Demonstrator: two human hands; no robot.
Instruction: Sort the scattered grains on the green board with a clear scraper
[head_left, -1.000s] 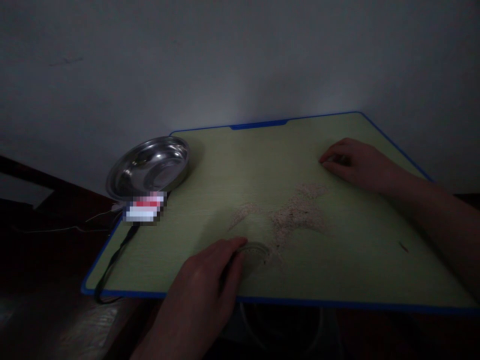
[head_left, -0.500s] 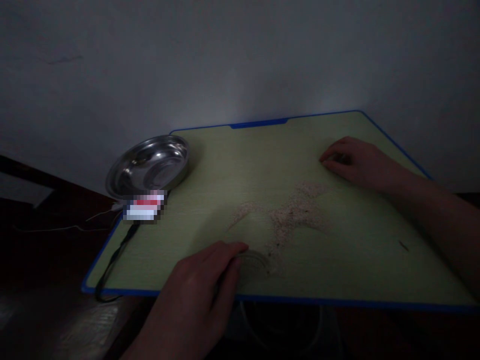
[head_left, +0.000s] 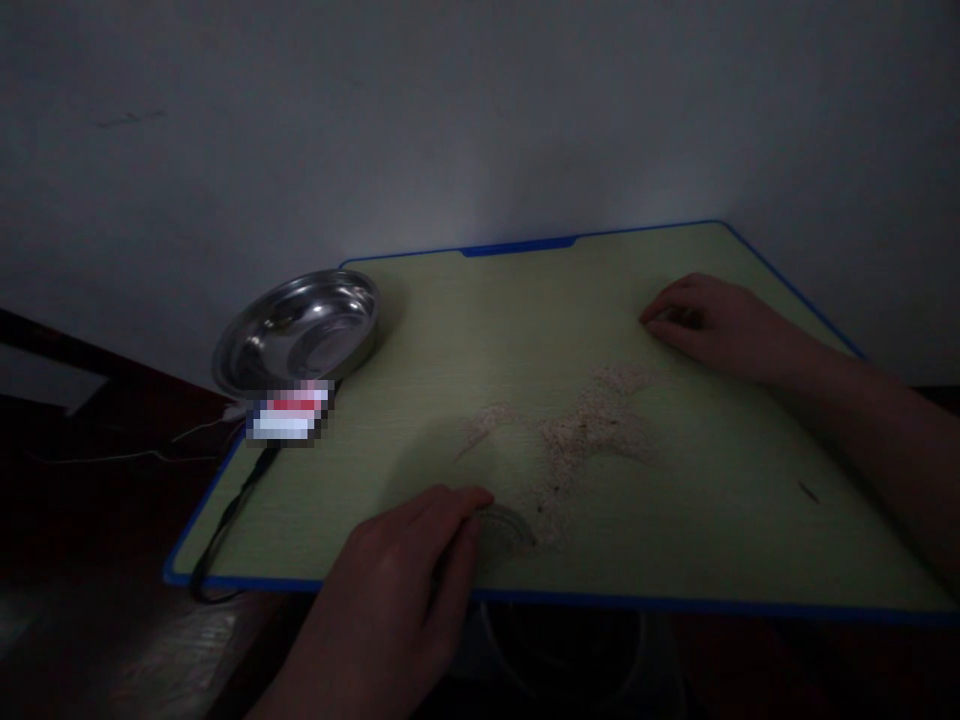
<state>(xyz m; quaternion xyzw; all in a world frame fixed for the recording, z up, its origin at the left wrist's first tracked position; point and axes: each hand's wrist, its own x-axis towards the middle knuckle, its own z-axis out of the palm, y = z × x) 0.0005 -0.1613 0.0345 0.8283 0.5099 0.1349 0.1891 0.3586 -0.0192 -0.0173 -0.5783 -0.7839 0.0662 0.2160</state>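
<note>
My left hand (head_left: 405,560) is closed at the near edge of the table, thumb and fingers pinching a curved, see-through piece with a thin rim (head_left: 506,522). Most of that piece is hard to make out in the dim light. Its rim touches the near end of a scattered patch of pale, fine grains (head_left: 585,430) with a few dark specks. Farther back on the right, my right hand (head_left: 709,322) rests on the table, thumb and fingertips curled together. Whatever lies inside that curl, if anything, I cannot make out.
A shiny steel basin (head_left: 300,335) stands at the left edge of the pale green, blue-rimmed table (head_left: 465,320). Near it are a blurred-out card-like item (head_left: 291,412) and a dark cord (head_left: 236,510). A small dark sliver (head_left: 808,491) lies at right. Below the front edge sits a round container (head_left: 566,650).
My left hand and the curved piece have shifted very slightly. The right hand, the grains and the basin look the same.
</note>
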